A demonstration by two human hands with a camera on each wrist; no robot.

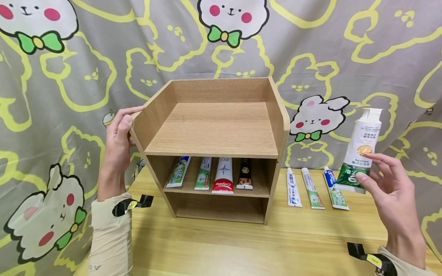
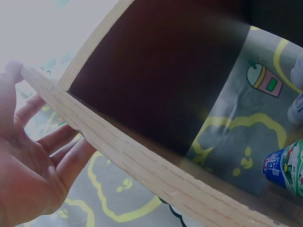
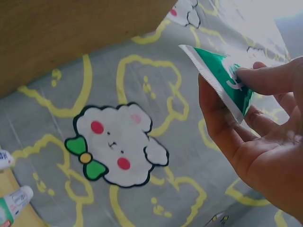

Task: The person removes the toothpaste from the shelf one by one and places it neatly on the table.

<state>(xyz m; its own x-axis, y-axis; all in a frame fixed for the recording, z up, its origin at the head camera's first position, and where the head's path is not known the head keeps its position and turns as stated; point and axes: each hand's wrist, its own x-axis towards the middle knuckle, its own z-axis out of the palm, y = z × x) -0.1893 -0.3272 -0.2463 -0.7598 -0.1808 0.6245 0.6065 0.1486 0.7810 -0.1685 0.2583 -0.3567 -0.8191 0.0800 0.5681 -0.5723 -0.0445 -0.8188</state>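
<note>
A small wooden desk shelf point(image 1: 214, 128) stands on the table, several toothpaste tubes lying side by side on its middle level; the red-and-white Colgate tube point(image 1: 223, 174) is among them. My left hand point(image 1: 119, 149) grips the upper front edge of its left side panel, thumb on one side and fingers on the other. In the left wrist view the panel edge point(image 2: 128, 156) runs past that hand point(image 2: 35, 165). Up at the right, my right hand point(image 1: 397, 188) pinches a white-and-green toothpaste tube point(image 1: 360, 149) near its flat end, cap upward. The right wrist view shows the tube's crimped end point(image 3: 215, 82).
Three more toothpaste tubes lie in a row right of the shelf: a blue-and-white one point(image 1: 293, 188), a white-and-green one point(image 1: 312, 188) and a Crest one point(image 1: 335, 188). A grey patterned curtain point(image 1: 310, 38) hangs close behind. The wooden table point(image 1: 207, 249) reaches toward me.
</note>
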